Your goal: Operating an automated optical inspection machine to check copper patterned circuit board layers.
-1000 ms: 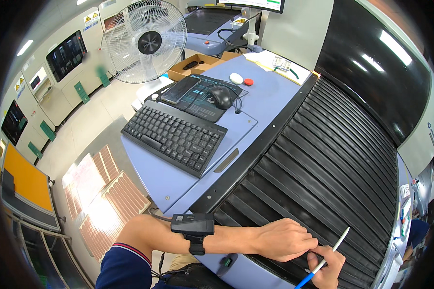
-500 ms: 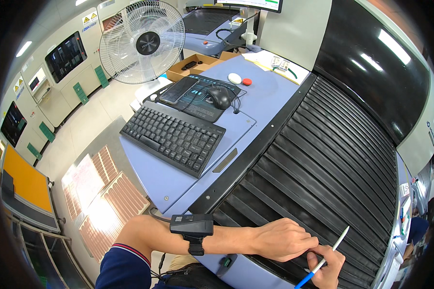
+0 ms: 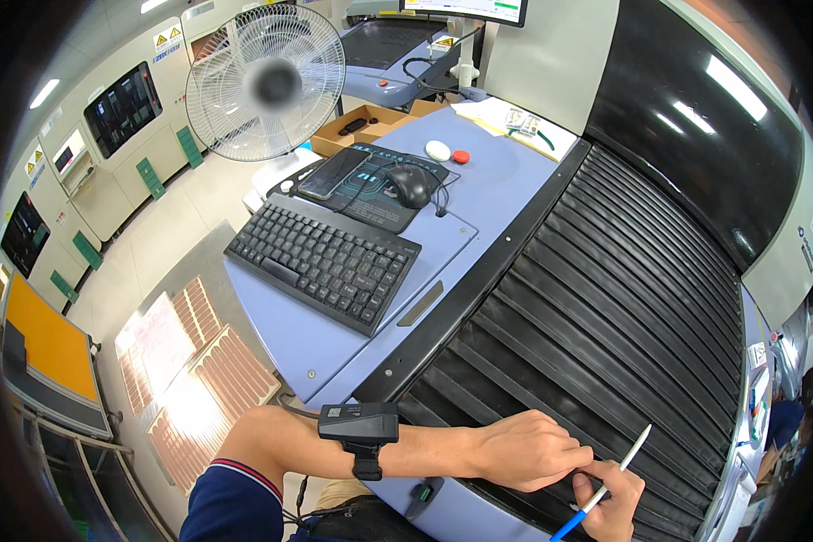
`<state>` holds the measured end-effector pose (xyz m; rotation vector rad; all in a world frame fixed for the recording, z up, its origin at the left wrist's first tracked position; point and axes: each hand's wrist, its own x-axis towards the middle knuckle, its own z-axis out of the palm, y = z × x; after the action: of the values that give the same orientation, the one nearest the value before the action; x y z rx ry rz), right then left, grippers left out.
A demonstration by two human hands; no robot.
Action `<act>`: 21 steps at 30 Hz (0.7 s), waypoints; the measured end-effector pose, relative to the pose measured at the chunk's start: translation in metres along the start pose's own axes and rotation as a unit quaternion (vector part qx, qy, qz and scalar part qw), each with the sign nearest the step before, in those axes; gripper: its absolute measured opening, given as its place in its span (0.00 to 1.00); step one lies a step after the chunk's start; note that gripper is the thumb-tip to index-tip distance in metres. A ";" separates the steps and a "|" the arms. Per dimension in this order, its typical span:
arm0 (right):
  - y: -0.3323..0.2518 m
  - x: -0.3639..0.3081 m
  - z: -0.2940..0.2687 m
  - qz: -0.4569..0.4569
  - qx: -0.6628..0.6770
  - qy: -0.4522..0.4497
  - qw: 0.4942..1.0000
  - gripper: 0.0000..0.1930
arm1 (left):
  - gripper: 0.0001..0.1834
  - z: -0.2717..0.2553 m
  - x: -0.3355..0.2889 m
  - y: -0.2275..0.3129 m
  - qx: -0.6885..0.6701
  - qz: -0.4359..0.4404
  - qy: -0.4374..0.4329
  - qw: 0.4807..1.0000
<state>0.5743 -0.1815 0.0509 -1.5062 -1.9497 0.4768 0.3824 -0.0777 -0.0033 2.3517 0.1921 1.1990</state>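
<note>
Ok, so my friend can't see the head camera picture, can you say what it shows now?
The person's bare right hand holds a slim white-and-blue pen over a black pleated cover, with the bare left hand right beside it. Farther off are a black rectangular keyboard, a rounded black mouse and a round, pale wire-caged fan.

I have my left forearm (image 3: 438, 450) laid across the lower view from a bent elbow (image 3: 260, 432), the left hand (image 3: 526, 450) back-up with fingers curled. My right hand (image 3: 612, 499) is right at its fingertips, thumb and fingers bent in a pinching grip.
</note>
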 end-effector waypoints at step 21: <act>0.001 -0.002 -0.001 0.008 -0.008 0.004 1.000 0.08 | 0.06 0.000 -0.001 -0.001 0.018 -0.006 -0.034 0.999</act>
<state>0.5756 -0.1828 0.0503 -1.5323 -1.9422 0.4628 0.3819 -0.0773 -0.0049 2.4158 0.2056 1.1159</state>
